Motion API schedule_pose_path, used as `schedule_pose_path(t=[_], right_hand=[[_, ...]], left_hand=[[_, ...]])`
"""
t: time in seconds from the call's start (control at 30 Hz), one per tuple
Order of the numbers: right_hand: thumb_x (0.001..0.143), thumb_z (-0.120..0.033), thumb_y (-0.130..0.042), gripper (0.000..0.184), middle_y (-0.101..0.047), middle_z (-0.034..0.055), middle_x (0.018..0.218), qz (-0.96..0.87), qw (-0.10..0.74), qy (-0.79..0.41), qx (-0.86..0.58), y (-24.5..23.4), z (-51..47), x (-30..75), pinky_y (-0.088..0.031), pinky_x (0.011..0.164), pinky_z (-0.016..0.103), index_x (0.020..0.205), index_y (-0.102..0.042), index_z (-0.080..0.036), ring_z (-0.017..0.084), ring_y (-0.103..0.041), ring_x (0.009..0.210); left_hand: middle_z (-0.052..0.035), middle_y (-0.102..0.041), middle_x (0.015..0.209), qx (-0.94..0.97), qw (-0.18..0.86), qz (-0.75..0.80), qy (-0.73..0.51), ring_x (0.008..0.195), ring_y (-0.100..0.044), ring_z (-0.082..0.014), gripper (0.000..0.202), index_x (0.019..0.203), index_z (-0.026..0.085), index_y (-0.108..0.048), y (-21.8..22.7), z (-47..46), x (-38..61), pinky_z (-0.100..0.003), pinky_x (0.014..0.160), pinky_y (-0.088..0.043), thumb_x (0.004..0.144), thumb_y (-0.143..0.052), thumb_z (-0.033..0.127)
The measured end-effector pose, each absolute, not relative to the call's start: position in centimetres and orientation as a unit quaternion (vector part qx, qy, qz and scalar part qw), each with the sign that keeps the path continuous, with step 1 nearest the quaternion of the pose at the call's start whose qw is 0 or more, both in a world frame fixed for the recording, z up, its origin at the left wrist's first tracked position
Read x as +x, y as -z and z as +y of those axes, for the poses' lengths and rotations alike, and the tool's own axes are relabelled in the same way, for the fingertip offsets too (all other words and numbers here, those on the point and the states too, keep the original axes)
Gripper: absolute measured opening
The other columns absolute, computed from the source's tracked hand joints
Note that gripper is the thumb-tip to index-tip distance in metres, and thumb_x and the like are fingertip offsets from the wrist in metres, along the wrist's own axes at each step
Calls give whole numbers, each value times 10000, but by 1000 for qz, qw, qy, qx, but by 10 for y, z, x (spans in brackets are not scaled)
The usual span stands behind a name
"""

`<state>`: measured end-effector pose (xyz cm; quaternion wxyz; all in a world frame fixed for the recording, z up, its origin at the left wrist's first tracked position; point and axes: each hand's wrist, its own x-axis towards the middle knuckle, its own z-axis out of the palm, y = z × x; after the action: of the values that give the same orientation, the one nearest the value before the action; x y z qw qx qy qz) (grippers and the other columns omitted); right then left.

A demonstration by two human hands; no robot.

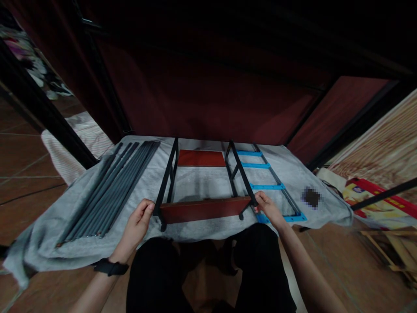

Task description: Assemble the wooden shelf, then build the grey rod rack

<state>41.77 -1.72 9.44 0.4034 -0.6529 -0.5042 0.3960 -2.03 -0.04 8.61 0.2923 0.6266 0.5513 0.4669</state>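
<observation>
A black metal frame (168, 174) with two reddish-brown boards stands on the grey cloth in front of my knees. Its near board (205, 210) is set on edge between the two sides, while the far board (202, 158) lies flatter at the back. My left hand (140, 217) is closed, fingertips pinched against the frame's near left corner; anything small inside them is hidden. At the near right corner, my right hand (267, 208) has thumb and fingers closed on the black bar. Part of a ladder-like piece with blue crossbars (267, 187) lies beside that hand.
Several dark grey tubes (114, 191) lie side by side on the cloth (42, 243) at left. A pixelated dark patch (312, 197) shows at right. Black posts and a dark red panel (208, 104) rise behind. A red-yellow box (374, 200) stands on the right.
</observation>
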Motion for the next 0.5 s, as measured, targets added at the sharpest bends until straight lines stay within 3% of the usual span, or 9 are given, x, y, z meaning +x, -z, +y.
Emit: schedule_pose_path(t=[0.33,0.5], right_hand=[[801,-701,-422,452,-434,-29,585,-556,398,-322,-654,-91,-17,419,-414,540,305,718,-454,-258,164,-450,543],[821,-661,-436,408,-475,-32,605,-560,398,-336,-644,-87,-20,423,-439,555,311,780,-488,-258,167,-484,544]], left_hand=[[9,-492,745,640,270,547,-467,739,-475,-168,250,830,219,-519,-75,2,-25,-264,690,-397,887,-453,452],[28,-435,672,617,343,559,-434,661,-436,-147,329,758,206,-479,-82,1,-29,-249,634,-372,877,-463,512]])
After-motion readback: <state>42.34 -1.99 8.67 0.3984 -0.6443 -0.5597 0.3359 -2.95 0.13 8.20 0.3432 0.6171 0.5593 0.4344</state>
